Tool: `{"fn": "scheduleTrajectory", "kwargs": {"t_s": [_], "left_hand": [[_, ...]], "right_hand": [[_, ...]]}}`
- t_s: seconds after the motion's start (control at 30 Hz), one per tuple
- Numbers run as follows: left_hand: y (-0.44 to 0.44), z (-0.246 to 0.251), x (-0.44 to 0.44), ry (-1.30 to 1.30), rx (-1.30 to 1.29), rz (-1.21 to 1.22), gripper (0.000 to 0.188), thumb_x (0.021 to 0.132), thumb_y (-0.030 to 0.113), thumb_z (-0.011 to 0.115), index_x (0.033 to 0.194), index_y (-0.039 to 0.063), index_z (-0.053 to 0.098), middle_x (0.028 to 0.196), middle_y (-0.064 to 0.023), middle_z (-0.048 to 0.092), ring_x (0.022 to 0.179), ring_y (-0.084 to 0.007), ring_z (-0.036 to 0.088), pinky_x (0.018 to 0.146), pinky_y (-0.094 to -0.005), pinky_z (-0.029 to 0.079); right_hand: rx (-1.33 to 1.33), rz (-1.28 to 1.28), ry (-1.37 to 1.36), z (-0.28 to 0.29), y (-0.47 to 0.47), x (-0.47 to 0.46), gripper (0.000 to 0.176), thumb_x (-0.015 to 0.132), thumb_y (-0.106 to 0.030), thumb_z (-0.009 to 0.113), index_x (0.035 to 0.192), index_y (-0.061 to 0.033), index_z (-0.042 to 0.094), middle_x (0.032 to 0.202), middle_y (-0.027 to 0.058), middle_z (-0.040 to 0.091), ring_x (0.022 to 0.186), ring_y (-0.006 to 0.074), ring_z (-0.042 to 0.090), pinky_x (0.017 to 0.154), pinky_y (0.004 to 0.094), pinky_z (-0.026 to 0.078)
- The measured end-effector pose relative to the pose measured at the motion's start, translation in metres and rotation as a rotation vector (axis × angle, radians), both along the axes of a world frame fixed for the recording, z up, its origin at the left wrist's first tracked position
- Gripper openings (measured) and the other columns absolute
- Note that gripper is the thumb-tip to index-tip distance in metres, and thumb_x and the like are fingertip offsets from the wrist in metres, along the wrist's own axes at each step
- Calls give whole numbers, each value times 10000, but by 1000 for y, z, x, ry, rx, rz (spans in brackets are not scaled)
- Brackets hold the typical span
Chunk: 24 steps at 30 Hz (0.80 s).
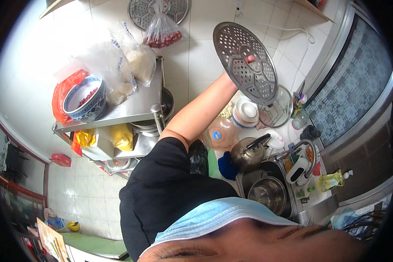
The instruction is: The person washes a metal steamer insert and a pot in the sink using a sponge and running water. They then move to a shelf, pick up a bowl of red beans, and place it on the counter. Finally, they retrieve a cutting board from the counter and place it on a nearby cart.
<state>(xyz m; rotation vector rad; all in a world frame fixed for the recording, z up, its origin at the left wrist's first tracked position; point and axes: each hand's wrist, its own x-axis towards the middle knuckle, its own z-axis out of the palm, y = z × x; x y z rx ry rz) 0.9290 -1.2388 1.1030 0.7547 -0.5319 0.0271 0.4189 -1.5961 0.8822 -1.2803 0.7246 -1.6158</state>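
My left arm point(203, 108) reaches up and forward, and the left hand point(231, 82) is mostly hidden behind a round perforated metal steamer rack point(245, 77). It holds the rack tilted in the air, and a pink fingertip shows through the hole in its middle. Behind the rack's lower edge stands a glass lid point(283, 113). Stacked bowls point(247, 111) sit just below. My right hand is out of view.
Left stands a metal shelf point(140, 104) with a blue-and-white bowl point(100, 108) and plastic bags point(142, 62). Another steamer rack point(136, 14) hangs on the tiled wall, partly behind a bag of red dates point(162, 39). A kettle point(245, 157) stands beside the sink, which holds a metal pot point(268, 193).
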Motion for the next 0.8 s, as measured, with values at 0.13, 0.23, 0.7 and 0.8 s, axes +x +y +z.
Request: {"fn": "scheduleTrajectory", "kwargs": {"t_s": [0.13, 0.23, 0.7, 0.8], "left_hand": [[6, 21, 12, -24, -1, 7, 535, 976, 505, 449, 1180, 20, 544, 1009, -99, 594, 974, -201, 527, 848, -331, 410], [2, 29, 19, -26, 1, 3, 528, 974, 507, 453, 1161, 23, 552, 990, -94, 592, 954, -195, 525, 832, -326, 411], [-43, -9, 3, 101, 47, -112, 505, 966, 515, 471, 1074, 36, 590, 897, -69, 584, 862, -165, 519, 754, -303, 417], [-49, -20, -3, 89, 114, -184, 502, 964, 517, 475, 1055, 39, 598, 878, -63, 582, 842, -159, 518, 737, -298, 419]], "right_hand": [[-138, -291, 355, -14, 4, -8, 421, 906, -328, 511, 930, 80, 611, 935, 206, 603, 837, 306, 533, 761, 445, 448], [125, -249, 256, -21, 11, -17, 382, 914, -296, 495, 919, 67, 616, 945, 224, 601, 825, 309, 535, 747, 450, 446], [454, -228, 39, -55, 14, -24, 451, 915, -342, 590, 1139, 49, 607, 1116, 135, 622, 1031, 249, 568, 924, 376, 442], [280, -72, 131, -55, 23, -24, 404, 935, -326, 561, 1110, 30, 633, 1084, 120, 632, 1019, 237, 570, 928, 373, 443]]}}
